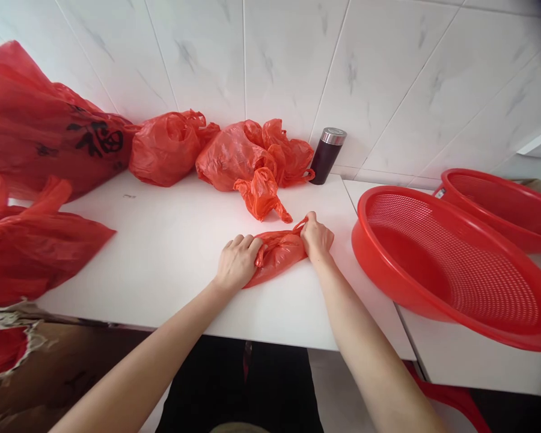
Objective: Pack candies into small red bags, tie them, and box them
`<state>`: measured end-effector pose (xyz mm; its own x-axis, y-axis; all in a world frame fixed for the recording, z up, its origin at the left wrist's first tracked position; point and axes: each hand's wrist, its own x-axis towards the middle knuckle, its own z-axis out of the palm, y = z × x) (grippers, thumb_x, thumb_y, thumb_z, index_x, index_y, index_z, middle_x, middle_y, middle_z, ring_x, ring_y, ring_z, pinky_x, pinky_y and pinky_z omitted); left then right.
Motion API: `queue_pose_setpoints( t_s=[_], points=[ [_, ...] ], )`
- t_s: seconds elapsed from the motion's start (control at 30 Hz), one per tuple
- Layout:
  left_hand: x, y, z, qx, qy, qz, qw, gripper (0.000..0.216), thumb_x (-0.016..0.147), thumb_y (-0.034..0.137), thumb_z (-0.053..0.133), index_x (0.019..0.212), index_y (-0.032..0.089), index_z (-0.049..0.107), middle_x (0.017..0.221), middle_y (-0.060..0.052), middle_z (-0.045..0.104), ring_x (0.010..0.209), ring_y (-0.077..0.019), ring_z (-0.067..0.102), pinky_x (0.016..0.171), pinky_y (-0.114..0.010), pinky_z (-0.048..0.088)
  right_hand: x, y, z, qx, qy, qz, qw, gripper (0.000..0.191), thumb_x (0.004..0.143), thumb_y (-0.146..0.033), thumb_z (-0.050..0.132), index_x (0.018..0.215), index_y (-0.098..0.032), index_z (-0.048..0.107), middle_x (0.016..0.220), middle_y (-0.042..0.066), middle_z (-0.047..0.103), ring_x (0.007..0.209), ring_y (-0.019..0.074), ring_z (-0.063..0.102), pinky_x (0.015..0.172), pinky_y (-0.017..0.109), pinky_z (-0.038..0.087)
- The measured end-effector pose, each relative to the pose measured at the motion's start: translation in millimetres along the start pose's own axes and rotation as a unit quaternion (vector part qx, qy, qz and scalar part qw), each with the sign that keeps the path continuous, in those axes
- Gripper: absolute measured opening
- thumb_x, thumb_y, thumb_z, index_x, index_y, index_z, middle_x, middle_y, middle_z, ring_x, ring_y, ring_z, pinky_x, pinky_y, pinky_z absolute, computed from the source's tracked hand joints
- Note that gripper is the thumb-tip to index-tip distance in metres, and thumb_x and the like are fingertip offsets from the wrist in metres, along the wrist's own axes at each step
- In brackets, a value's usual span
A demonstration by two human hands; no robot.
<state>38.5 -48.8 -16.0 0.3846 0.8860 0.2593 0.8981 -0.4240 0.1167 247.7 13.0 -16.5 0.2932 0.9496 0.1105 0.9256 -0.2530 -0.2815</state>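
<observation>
A small crumpled red plastic bag (278, 252) lies on the white table (171, 240) near its front edge. My left hand (237, 260) is closed on the bag's left end, fingers curled over the plastic. My right hand (316, 237) is closed on the bag's right end, pinching it where a handle loop sticks up. Both forearms reach in from below.
Several red plastic bags (252, 159) lie along the tiled wall, with a big printed one (49, 129) at far left and another (31, 246) at the left edge. A dark flask (327, 154) stands by the wall. Two red perforated baskets (455, 264) sit right.
</observation>
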Motion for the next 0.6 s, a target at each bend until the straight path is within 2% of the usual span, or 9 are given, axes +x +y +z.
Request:
queue_pose_setpoints(
  t_s=[0.1,0.17,0.3,0.4,0.5,0.6],
  points=[
    [-3.9,1.4,2.6,-0.029,0.029,0.025,0.999,0.021,0.09,0.015,0.041,0.099,0.019,0.059,0.114,-0.013,0.061,0.103,-0.0305,0.053,0.083,-0.041,0.043,-1.2,-0.6,2.9,0.007,0.004,-0.009,1.0,0.033,0.09,-0.015,0.034,0.119,-0.021,0.05,0.077,0.008,0.066,0.072,0.0215,0.06,0.066,0.029,0.033],
    [-5.9,1.8,5.5,-0.079,0.043,0.041,0.995,0.021,0.089,0.012,0.042,0.098,0.019,0.059,0.12,-0.012,0.06,0.106,-0.0293,0.053,0.086,-0.041,0.045,-1.5,0.1,4.5,0.025,0.008,-0.01,1.0,0.031,0.09,-0.017,0.035,0.117,-0.022,0.052,0.076,0.006,0.065,0.073,0.0215,0.06,0.067,0.029,0.033],
    [-5.6,-1.1,10.3,-0.14,0.047,0.028,0.989,0.024,0.087,0.009,0.041,0.1,0.019,0.058,0.108,-0.01,0.067,0.097,-0.0249,0.06,0.084,-0.038,0.049,-1.3,7.7,5.0,0.101,0.03,0.008,0.994,0.028,0.091,-0.023,0.035,0.11,-0.024,0.056,0.076,0.005,0.065,0.072,0.0215,0.059,0.066,0.029,0.034],
    [-7.8,-7.6,8.0,-0.157,0.068,0.008,0.985,0.03,0.087,0.007,0.038,0.106,0.02,0.057,0.104,-0.008,0.069,0.099,-0.0225,0.061,0.085,-0.036,0.05,0.7,18.5,5.0,0.184,0.054,0.019,0.981,0.029,0.092,-0.028,0.03,0.1,-0.025,0.057,0.08,0.003,0.066,0.073,0.0195,0.059,0.064,0.027,0.036],
    [-21.3,-14.0,-0.8,-0.19,0.089,-0.009,0.978,0.028,0.091,0.011,0.036,0.105,0.02,0.059,0.107,-0.007,0.068,0.103,-0.0223,0.059,0.086,-0.036,0.051,6.7,28.2,7.2,0.26,0.071,0.02,0.963,0.029,0.093,-0.033,0.027,0.088,-0.023,0.054,0.077,0.002,0.066,0.07,0.017,0.059,0.062,0.025,0.038],
    [-43.4,-13.0,-13.3,-0.232,0.08,-0.011,0.969,0.025,0.094,0.019,0.037,0.101,0.02,0.061,0.109,-0.008,0.067,0.107,-0.0238,0.056,0.086,-0.038,0.051,14.2,32.0,10.7,0.311,0.079,0.027,0.947,0.028,0.091,-0.038,0.032,0.075,-0.023,0.05,0.067,0.001,0.063,0.061,0.0165,0.055,0.058,0.025,0.037]
  ],
)
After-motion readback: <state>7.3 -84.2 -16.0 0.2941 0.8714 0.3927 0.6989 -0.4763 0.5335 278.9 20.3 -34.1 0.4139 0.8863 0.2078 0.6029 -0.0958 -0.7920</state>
